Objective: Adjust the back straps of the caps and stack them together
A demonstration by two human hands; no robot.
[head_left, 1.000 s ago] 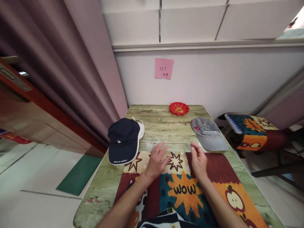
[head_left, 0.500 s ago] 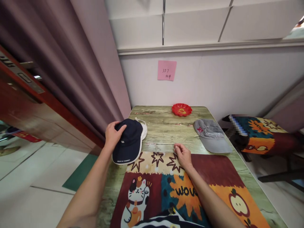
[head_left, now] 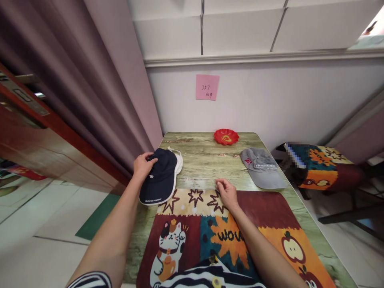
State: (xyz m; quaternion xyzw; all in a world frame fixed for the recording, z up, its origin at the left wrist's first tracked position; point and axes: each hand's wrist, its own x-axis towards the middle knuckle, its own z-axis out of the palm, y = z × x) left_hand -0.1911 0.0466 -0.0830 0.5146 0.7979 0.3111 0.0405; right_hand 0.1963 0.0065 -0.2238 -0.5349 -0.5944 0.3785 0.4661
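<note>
On the left side of the table, a navy baseball cap [head_left: 162, 172] lies with its brim toward me, partly over a white cap [head_left: 179, 163] of which only an edge and strap show. My left hand [head_left: 143, 166] grips the navy cap at the left of its crown, the thumb on top and the other fingers largely hidden. My right hand [head_left: 227, 194] rests near the back edge of the patterned mat [head_left: 270, 208], its fingers loosely curled with nothing seen in them. Beyond it to the right sits a grey baseball cap [head_left: 261, 168], apart from the hand.
A red scalloped dish [head_left: 226, 137] stands at the back of the wood-patterned table [head_left: 198, 160]. A pink note [head_left: 207, 87] is stuck on the wall behind. Left are a curtain [head_left: 120, 72] and a wooden door [head_left: 60, 144]; right, a stool with a patterned cover [head_left: 324, 168].
The whole view has shifted slightly, so everything appears a little further left and higher. My left hand stays on the navy cap, and my right hand keeps its place on the mat.
</note>
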